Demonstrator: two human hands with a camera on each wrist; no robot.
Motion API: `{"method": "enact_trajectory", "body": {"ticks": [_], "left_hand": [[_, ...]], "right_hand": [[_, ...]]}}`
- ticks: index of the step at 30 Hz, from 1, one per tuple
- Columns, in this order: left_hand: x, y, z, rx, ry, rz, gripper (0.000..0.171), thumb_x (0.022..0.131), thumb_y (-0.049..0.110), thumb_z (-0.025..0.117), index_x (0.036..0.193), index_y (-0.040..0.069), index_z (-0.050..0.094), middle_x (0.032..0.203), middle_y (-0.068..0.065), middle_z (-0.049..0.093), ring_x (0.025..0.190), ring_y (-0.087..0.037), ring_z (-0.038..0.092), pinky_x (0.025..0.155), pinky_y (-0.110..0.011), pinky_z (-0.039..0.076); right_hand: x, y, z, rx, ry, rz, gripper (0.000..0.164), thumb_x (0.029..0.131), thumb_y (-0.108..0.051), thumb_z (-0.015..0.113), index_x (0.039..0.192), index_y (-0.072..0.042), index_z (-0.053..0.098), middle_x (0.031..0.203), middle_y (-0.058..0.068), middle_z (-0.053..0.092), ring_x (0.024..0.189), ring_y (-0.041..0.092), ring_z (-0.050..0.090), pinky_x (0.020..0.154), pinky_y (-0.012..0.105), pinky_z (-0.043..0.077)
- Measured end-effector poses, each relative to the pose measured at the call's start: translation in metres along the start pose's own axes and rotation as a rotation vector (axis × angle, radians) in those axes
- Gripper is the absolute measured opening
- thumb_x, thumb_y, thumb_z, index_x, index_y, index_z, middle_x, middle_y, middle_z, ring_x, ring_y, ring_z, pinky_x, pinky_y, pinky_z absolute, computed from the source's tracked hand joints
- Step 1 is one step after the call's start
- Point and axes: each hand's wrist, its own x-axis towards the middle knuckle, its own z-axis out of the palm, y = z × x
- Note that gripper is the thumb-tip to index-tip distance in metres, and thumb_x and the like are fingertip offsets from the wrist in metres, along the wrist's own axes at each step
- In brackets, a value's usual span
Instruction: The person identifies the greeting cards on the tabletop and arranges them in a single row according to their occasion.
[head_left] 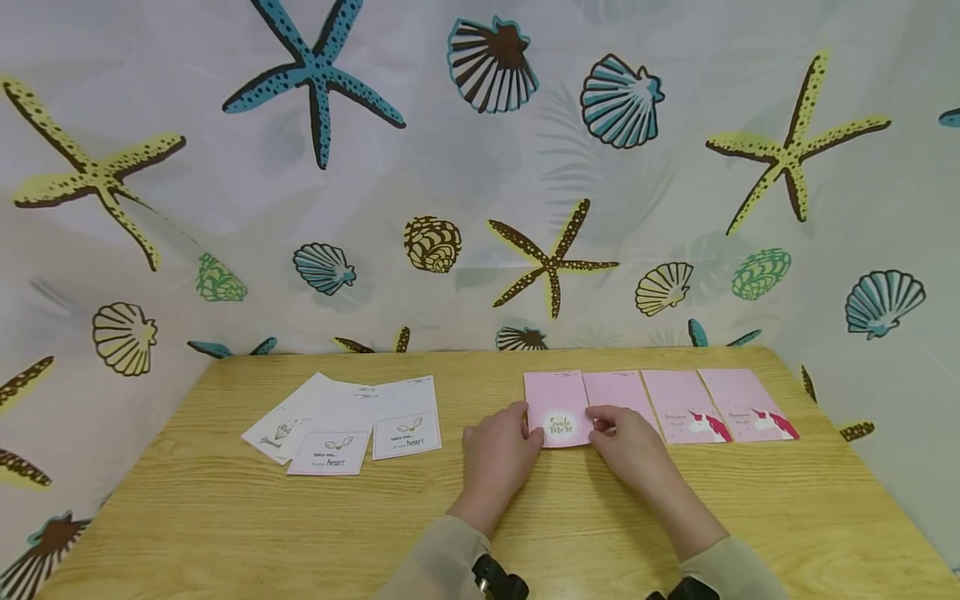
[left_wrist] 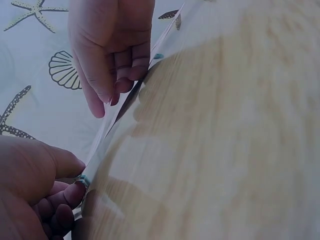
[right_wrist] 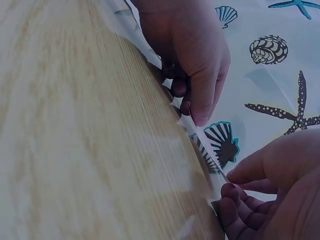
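Pink paper makes up the upright rectangular card lettered "Smile More" (head_left: 557, 398), held between two hands above a light wood-grain table (head_left: 315, 533); I cannot tell whether its underside touches the wood. The left hand (head_left: 498, 454), at the card's eight o'clock, has its fingers bent in and pinches the left edge between thumb and fingertips. The right hand (head_left: 632, 450), at four o'clock, likewise pinches the right edge, thumb and fingertips nearly together with only the paper between.

At three o'clock, just beside the held card, lies a second pink paper card (head_left: 619, 390), its lower part hidden by the right hand. Farther along that direction rest a pink card with a white unicorn (head_left: 684, 406) and a matching unicorn card (head_left: 750, 406).

Well apart at nine o'clock lie a white card with a winged heart (head_left: 407, 417), another winged-heart card (head_left: 333, 442) and a tilted white card (head_left: 298, 408). A white curtain printed with starfish and shells (head_left: 480, 183) hangs at twelve o'clock.
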Motion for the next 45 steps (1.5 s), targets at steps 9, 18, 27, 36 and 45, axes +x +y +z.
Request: {"method": "enact_trajectory", "body": {"ticks": [9, 18, 27, 36, 45], "left_hand": [[0.0014, -0.0007, 0.0003, -0.008, 0.001, -0.006, 0.029, 0.1, 0.024, 0.083, 0.122, 0.006, 0.078, 0.072, 0.006, 0.057, 0.07, -0.017, 0.055, 0.082, -0.046, 0.038], [0.0015, 0.0006, 0.0003, 0.011, -0.003, -0.018, 0.035, 0.1, 0.025, 0.083, 0.129, 0.005, 0.078, 0.073, 0.005, 0.059, 0.073, -0.018, 0.057, 0.082, -0.045, 0.039], [0.001, 0.0026, 0.001, 0.065, -0.006, -0.02, 0.038, 0.101, 0.029, 0.083, 0.131, 0.006, 0.078, 0.072, 0.004, 0.061, 0.073, -0.02, 0.059, 0.083, -0.046, 0.042], [0.002, 0.003, 0.0036, 0.134, 0.012, 0.012, 0.035, 0.1, 0.029, 0.082, 0.129, 0.009, 0.079, 0.105, -0.008, 0.081, 0.093, -0.03, 0.075, 0.08, -0.047, 0.045], [0.0014, 0.0044, 0.0025, 0.172, 0.019, 0.03, 0.032, 0.1, 0.028, 0.082, 0.127, 0.011, 0.08, 0.105, -0.009, 0.08, 0.09, -0.032, 0.073, 0.08, -0.047, 0.047]], "right_hand": [[-0.001, -0.0011, -0.0009, -0.024, -0.003, -0.01, 0.034, 0.101, -0.005, 0.067, 0.133, 0.001, 0.076, 0.112, 0.01, 0.074, 0.103, 0.028, 0.064, 0.097, 0.051, 0.053], [-0.0026, -0.0035, -0.0028, -0.044, -0.009, -0.019, 0.033, 0.1, -0.008, 0.069, 0.131, 0.001, 0.078, 0.107, 0.007, 0.075, 0.098, 0.025, 0.064, 0.093, 0.049, 0.053], [-0.0057, -0.003, -0.0007, -0.053, -0.017, -0.036, 0.032, 0.103, -0.013, 0.071, 0.134, -0.003, 0.077, 0.126, 0.014, 0.076, 0.111, 0.03, 0.068, 0.103, 0.056, 0.052], [-0.0053, -0.0035, -0.0006, -0.07, -0.03, -0.033, 0.034, 0.105, -0.015, 0.07, 0.136, -0.004, 0.076, 0.129, 0.016, 0.076, 0.117, 0.033, 0.069, 0.105, 0.058, 0.052], [-0.0053, -0.0041, -0.0005, -0.062, -0.036, -0.016, 0.034, 0.106, -0.017, 0.07, 0.137, -0.005, 0.076, 0.133, 0.016, 0.074, 0.118, 0.034, 0.069, 0.106, 0.059, 0.051]]}}
